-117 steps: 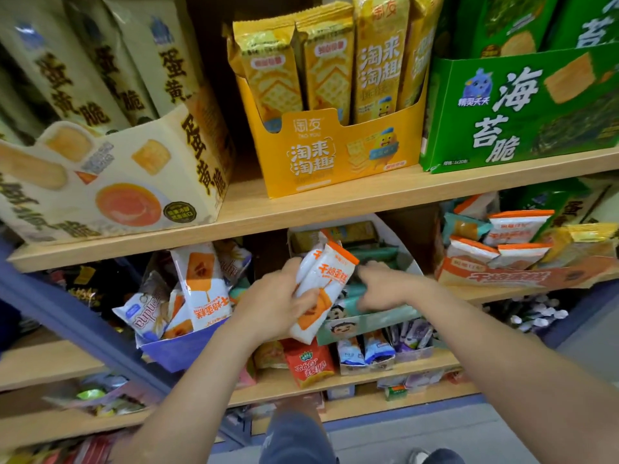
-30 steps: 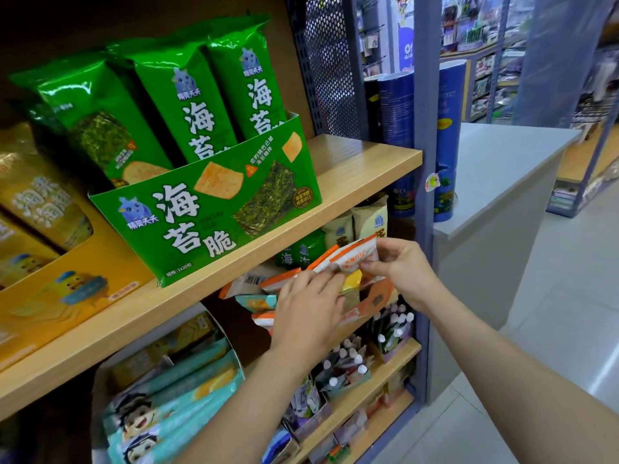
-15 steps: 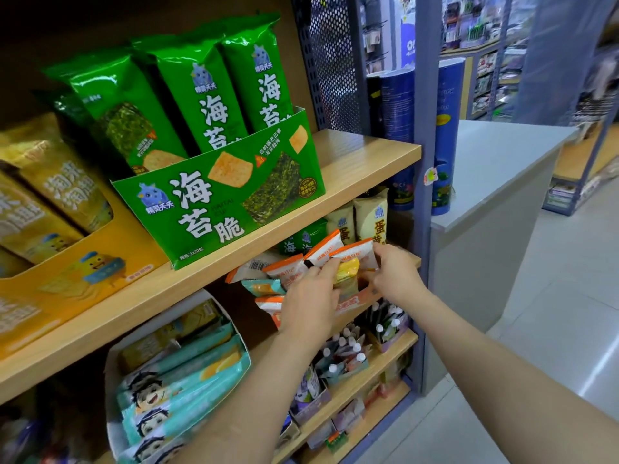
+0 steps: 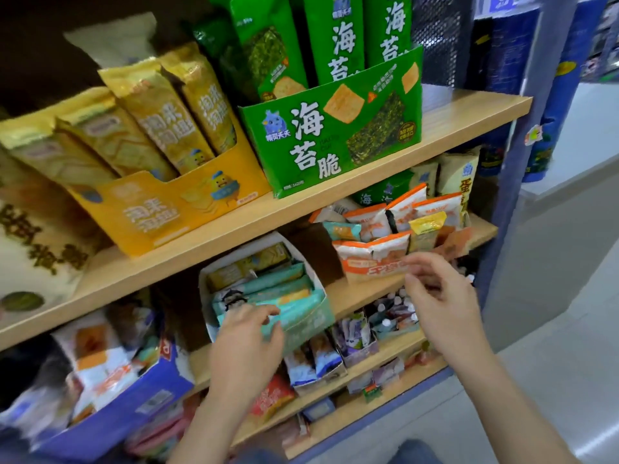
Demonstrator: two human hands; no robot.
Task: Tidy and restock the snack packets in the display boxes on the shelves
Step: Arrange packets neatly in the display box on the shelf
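Several orange-and-white snack packets [image 4: 398, 216] stand in an orange display box [image 4: 371, 267] on the middle shelf at the right. My right hand [image 4: 438, 296] hovers just in front of that box, fingers loosely curled, holding nothing. My left hand [image 4: 249, 343] is lower and to the left, fingers spread in front of a white box of teal packets [image 4: 288, 289]; whether it touches them is unclear. A blue box [image 4: 114, 416] at the lower left holds more orange-and-white packets [image 4: 90, 356].
The upper shelf [image 4: 469, 118] carries a green seaweed-cracker box [image 4: 335, 128], a yellow cracker box [image 4: 174, 209] and a cream box at the far left. Lower shelves hold small snack boxes. A blue upright [image 4: 522, 155] ends the unit; grey floor lies to the right.
Both hands have let go of the orange-and-white packets and pulled back from the orange box. My left hand dropped left toward the teal packets. The view swung left.
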